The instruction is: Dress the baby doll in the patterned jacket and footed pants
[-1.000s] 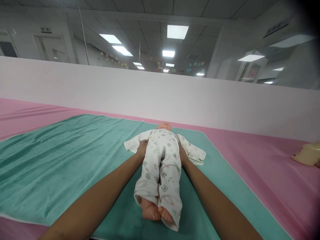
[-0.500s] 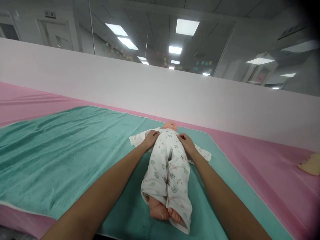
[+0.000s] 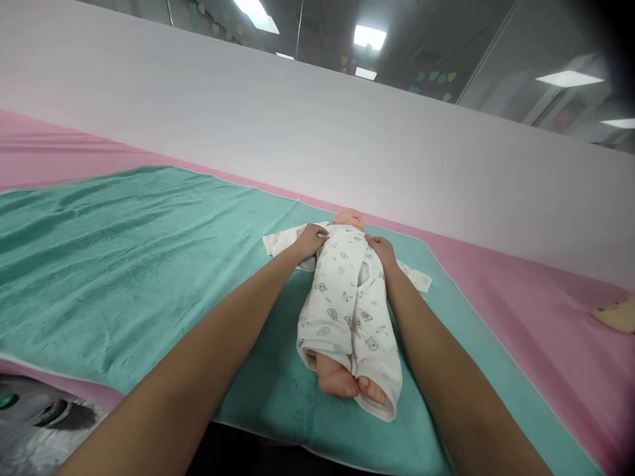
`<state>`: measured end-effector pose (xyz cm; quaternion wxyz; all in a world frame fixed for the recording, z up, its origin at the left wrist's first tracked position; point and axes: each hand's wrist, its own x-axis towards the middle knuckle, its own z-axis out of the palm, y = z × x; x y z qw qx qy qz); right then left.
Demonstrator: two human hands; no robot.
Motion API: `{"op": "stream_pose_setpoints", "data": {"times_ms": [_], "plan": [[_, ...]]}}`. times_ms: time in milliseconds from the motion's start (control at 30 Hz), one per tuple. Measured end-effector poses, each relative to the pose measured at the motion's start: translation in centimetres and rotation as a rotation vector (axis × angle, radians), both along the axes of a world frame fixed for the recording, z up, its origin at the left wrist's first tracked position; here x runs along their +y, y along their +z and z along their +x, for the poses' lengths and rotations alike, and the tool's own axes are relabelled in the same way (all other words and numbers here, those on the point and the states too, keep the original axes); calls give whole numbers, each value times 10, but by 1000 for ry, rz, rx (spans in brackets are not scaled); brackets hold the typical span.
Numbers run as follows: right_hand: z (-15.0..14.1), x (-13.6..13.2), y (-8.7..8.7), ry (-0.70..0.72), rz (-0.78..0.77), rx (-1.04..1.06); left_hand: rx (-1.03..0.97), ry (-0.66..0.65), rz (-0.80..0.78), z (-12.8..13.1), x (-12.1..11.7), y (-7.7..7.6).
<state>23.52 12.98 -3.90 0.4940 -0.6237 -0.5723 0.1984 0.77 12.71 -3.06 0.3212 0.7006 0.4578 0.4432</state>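
Note:
A baby doll lies on its back on a green blanket, its bare feet towards me and its head at the far end. White printed pants cover its legs and reach high up its chest. My left hand pinches the waistband on the left side, thumb and fingers closed on the cloth. On the opposite side my right hand has its fingers closed at the waistband edge. The sleeves of a white top spread out to both sides.
Pink padding shows around the blanket. Behind the doll rises a white wall with glass above it. A yellowish flat shape is at the far right. Grey floor and a partly seen object with a green part lie lower left.
My view has tipped downward, so the doll and hands sit higher in the picture and the front blanket edge shows. Both hands stay at the waistband.

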Motion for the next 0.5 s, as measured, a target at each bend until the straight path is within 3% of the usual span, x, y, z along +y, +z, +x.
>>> {"op": "stream_pose_setpoints", "data": {"times_ms": [200,367,500], "plan": [[-7,-9,-2,-54,57,-58,324,149,283,4,10,-4],[-7,-9,-4,-131,95,-54,375,239,184,6,15,-9],[-11,-14,-5,-203,149,-32,359,328,227,8,10,-12]]}}
